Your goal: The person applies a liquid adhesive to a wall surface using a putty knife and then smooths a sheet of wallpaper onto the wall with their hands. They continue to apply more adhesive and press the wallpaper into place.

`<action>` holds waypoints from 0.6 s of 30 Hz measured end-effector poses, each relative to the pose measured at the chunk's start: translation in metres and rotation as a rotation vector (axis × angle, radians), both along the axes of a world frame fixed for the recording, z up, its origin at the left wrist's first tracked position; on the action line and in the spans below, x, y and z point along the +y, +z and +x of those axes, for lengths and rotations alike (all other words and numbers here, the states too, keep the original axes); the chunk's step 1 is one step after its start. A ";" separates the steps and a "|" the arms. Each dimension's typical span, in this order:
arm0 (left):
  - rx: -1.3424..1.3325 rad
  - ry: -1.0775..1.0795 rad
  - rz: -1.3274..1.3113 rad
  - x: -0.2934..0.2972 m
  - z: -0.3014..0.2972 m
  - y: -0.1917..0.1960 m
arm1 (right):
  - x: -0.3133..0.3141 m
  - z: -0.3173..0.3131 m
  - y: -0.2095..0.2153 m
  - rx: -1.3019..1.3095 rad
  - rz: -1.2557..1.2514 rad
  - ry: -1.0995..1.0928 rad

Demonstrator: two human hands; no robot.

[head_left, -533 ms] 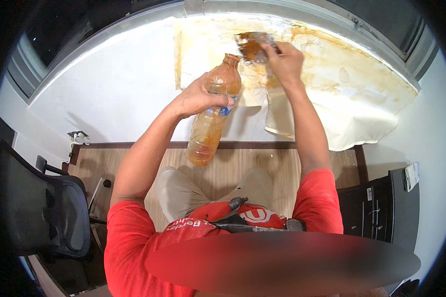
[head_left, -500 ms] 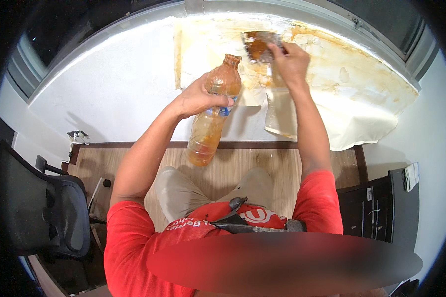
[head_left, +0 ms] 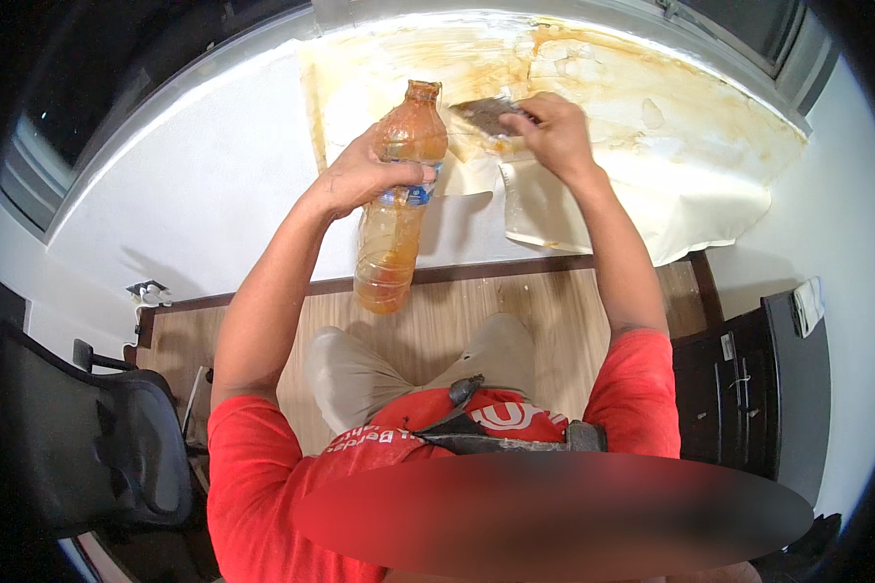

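Note:
My left hand (head_left: 374, 180) is wrapped round the middle of a clear plastic bottle (head_left: 391, 243). The bottle has a blue label, an uncapped mouth smeared with amber paste, and amber stuff at its bottom; it tilts slightly, mouth up. My right hand (head_left: 554, 136) is closed on a flat scraper (head_left: 491, 115), its blade smeared brown and close to the wall. Whether the blade touches the wall I cannot tell. Behind it, cream sheeting (head_left: 671, 126) covers part of the wall, streaked with amber, its lower flaps hanging loose.
A white wall (head_left: 214, 185) extends left of the sheeting, under a window frame. A black mesh office chair (head_left: 97, 428) stands at the left, near a wall socket (head_left: 149, 291) with a plug. At the right is a dark cabinet (head_left: 729, 389) with a cloth (head_left: 808, 306) on it.
The scraper has turned, so its blade now appears narrower, and has moved slightly down and left. The bottle stands more upright and a little further left and up. The whole view has shifted slightly.

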State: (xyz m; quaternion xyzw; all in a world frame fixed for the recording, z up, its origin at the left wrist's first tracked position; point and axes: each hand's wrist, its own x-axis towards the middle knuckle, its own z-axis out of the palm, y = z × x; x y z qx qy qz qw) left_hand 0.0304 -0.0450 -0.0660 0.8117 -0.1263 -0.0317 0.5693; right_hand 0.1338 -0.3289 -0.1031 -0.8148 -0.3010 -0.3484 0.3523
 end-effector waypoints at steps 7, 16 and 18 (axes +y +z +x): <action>-0.025 0.010 0.001 0.001 0.003 -0.006 | -0.006 0.031 0.033 -0.237 -0.019 -0.138; -0.013 -0.043 0.088 -0.013 0.013 0.020 | -0.078 0.036 0.066 -0.070 0.356 -0.319; -0.048 -0.031 0.123 -0.015 0.023 0.026 | -0.084 0.020 0.067 -0.032 0.405 -0.271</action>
